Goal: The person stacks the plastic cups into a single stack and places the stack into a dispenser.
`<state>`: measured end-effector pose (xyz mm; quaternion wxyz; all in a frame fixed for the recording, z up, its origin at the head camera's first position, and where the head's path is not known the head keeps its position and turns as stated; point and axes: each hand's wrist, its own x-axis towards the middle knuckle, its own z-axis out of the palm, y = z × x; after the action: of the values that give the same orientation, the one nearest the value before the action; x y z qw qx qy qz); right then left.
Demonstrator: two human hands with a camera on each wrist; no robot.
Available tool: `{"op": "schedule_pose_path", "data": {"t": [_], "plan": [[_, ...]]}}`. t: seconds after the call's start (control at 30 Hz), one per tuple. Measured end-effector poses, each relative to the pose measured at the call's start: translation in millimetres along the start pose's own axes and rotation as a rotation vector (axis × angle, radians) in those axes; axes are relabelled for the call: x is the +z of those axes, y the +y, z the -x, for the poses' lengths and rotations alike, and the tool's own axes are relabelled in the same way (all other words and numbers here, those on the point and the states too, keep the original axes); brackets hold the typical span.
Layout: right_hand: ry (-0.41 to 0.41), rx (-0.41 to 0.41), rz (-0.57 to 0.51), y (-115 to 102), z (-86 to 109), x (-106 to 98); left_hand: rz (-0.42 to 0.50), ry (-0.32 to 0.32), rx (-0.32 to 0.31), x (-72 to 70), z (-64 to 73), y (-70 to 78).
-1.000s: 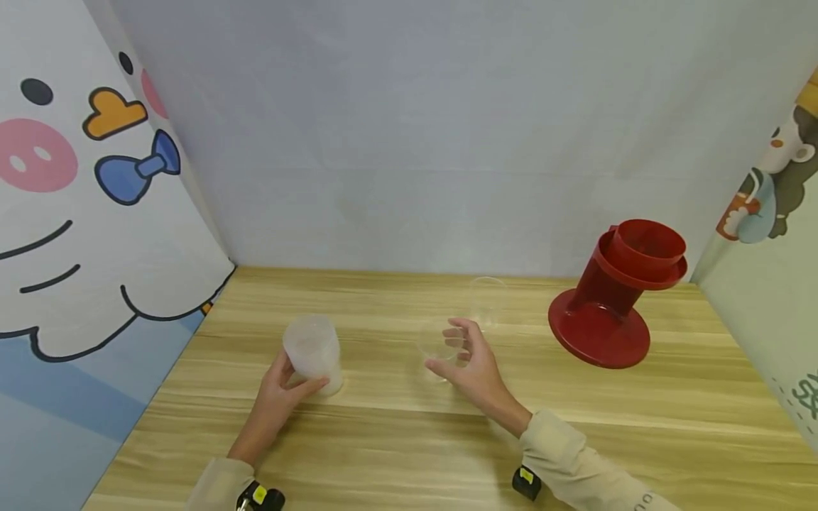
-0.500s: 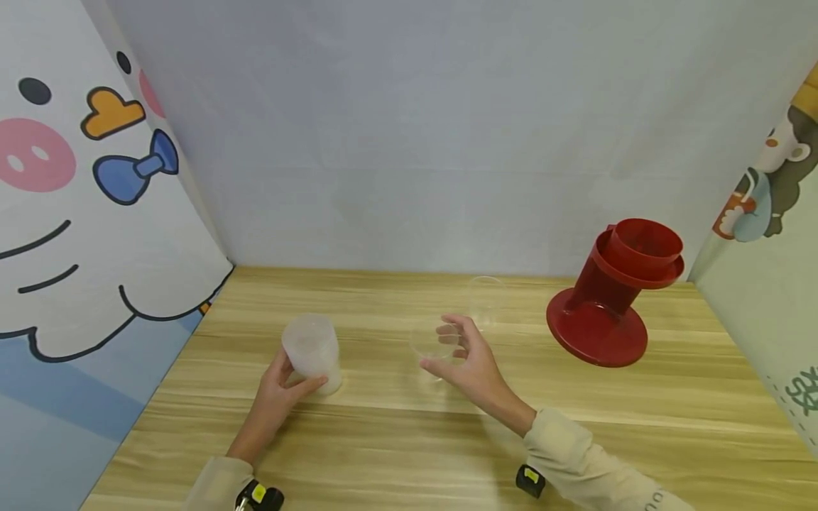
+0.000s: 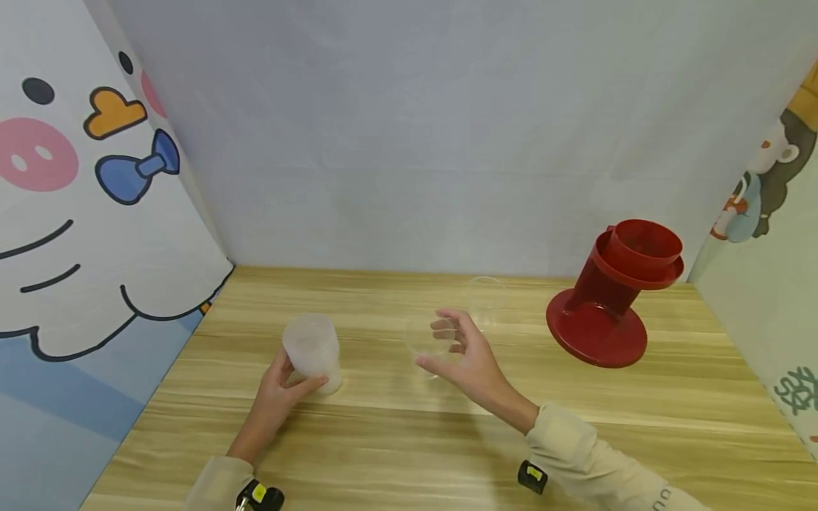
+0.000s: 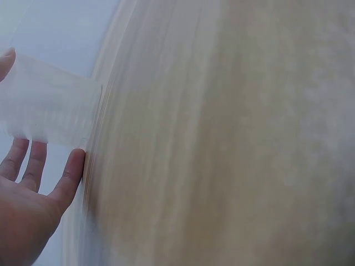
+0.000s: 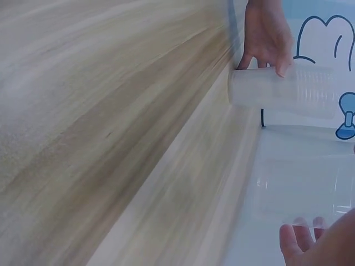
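Observation:
My left hand (image 3: 277,397) grips the lower part of a stack of translucent plastic cups (image 3: 312,344) standing upright on the table. In the left wrist view, the fingers of the left hand (image 4: 33,205) lie along one side of the cup stack (image 4: 50,102), the thumb on the other. To the right, my right hand (image 3: 476,365) holds a single clear plastic cup (image 3: 429,339), mouth up, between thumb and fingers. The right wrist view shows this clear cup (image 5: 304,185) with its base pointing at the table. Another clear cup (image 3: 487,298) stands behind the right hand.
A red plastic stand (image 3: 601,312) with a round base and a ringed cup-shaped top is at the back right of the wooden table (image 3: 383,447). A pale cloth wall (image 3: 409,142) rises at the rear, with cartoon-printed panels on both sides.
My right hand has shifted slightly left with the clear cup, toward the stack. The left hand and the cup stack have stayed in place.

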<state>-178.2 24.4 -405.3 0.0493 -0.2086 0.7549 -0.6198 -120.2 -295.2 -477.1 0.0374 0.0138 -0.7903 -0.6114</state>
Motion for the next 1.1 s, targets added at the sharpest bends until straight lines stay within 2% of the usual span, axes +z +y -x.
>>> {"op": "schedule_pose_path", "data": {"t": [0.83,0.93,1.1], "plan": [[-0.055,-0.067,0.004,-32.7,-18.9,11.5,-0.001,0.001,0.012,-1.9,1.4,0.5],[-0.058,-0.063,0.012,-42.5,-20.1,13.9,-0.003,0.001,0.01,-2.2,1.4,0.0],[-0.07,-0.076,0.015,-71.0,-18.1,16.5,-0.005,0.0,0.009,-2.3,1.3,-0.8]]}}
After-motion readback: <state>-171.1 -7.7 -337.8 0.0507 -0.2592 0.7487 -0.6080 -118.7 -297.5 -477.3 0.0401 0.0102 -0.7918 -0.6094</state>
